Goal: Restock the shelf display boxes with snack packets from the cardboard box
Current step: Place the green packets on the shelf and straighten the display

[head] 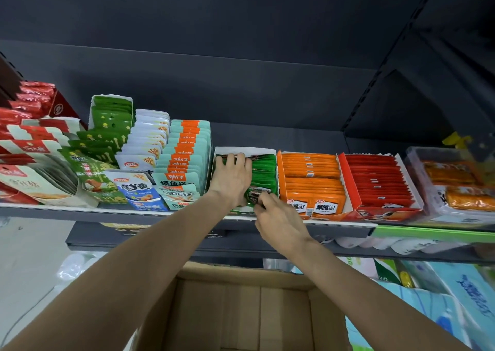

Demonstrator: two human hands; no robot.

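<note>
A white display box on the top shelf holds a row of green snack packets. My left hand lies flat over the left side of that row, fingers spread and pressing on the packets toward the back. My right hand is at the box's front, fingers pinched on the nearest green packet. Below my arms stands the open cardboard box; its visible inside shows only bare cardboard.
An orange packet box and a red packet box stand right of the green one, then a clear tub. Teal, white, green and red packet boxes fill the shelf's left. The shelf edge runs across; lower shelves hold blue packs.
</note>
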